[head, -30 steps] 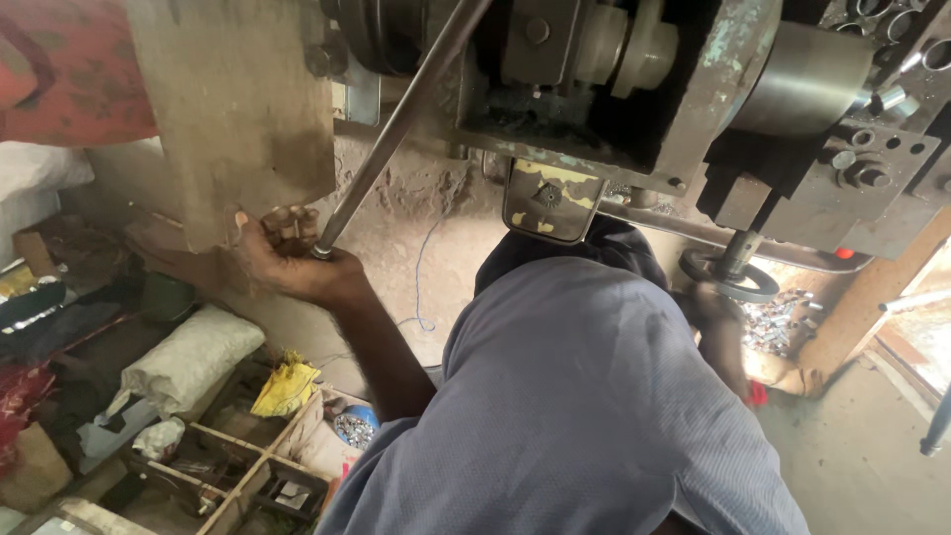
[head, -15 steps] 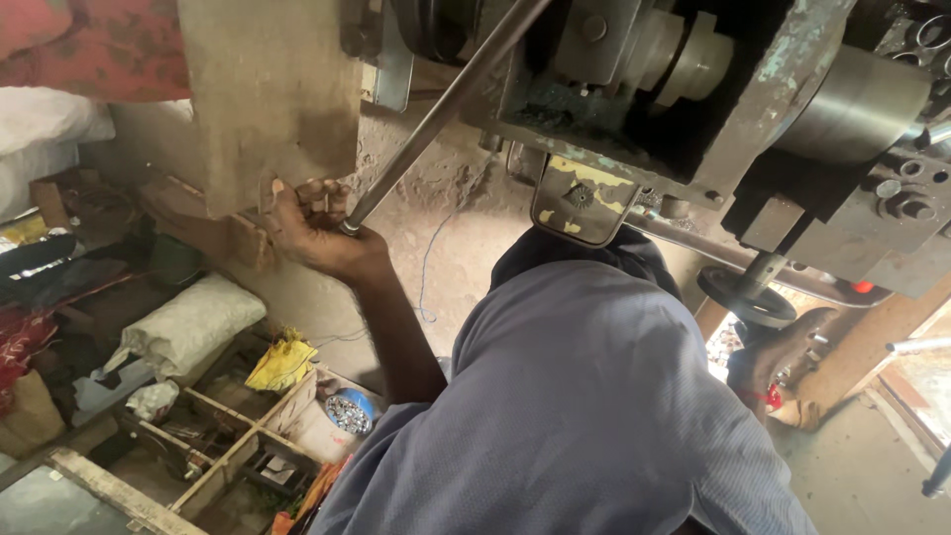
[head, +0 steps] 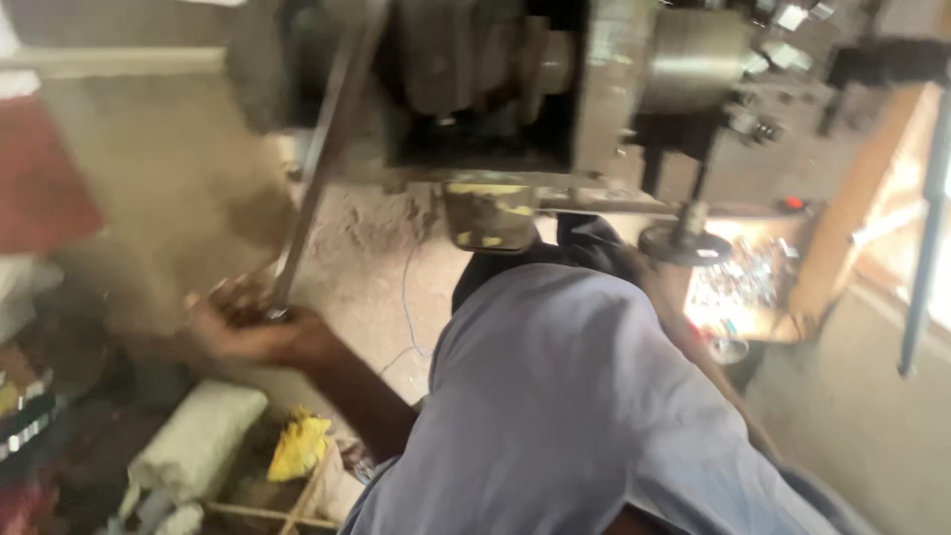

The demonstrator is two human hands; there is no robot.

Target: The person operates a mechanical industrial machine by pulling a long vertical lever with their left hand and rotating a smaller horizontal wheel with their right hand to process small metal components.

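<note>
While the picture is blurred throughout, its biggest shape is plain: a heavy grey metal machine (head: 555,109) fills the top of the view, with a cylinder at its upper right and a small yellowish plate (head: 490,213) hanging below its middle. Next in size is the person's own body, clothed in a pale blue-grey shirt (head: 584,416), which takes up the lower middle and right. Behind it, to the right, stands a slanted wooden post (head: 852,198), and beside that a bright heap of small shiny metal pieces (head: 743,287) (too blurred to tell what kind). A dark round disc (head: 684,243) on a short stem hangs from the machine just above that heap.

From the machine's upper left a long metal lever (head: 317,188) slopes down to the left. Its lower end sits in the left hand (head: 248,322), whose fingers are curled around the bar in a closed grip, the forearm reaching back toward the shirt. The right hand cannot be seen; its state cannot be told.

Lower left, on the cluttered floor, lie a whitish sack (head: 198,446) and, near it, a crumpled yellow wrapper (head: 297,446).
</note>
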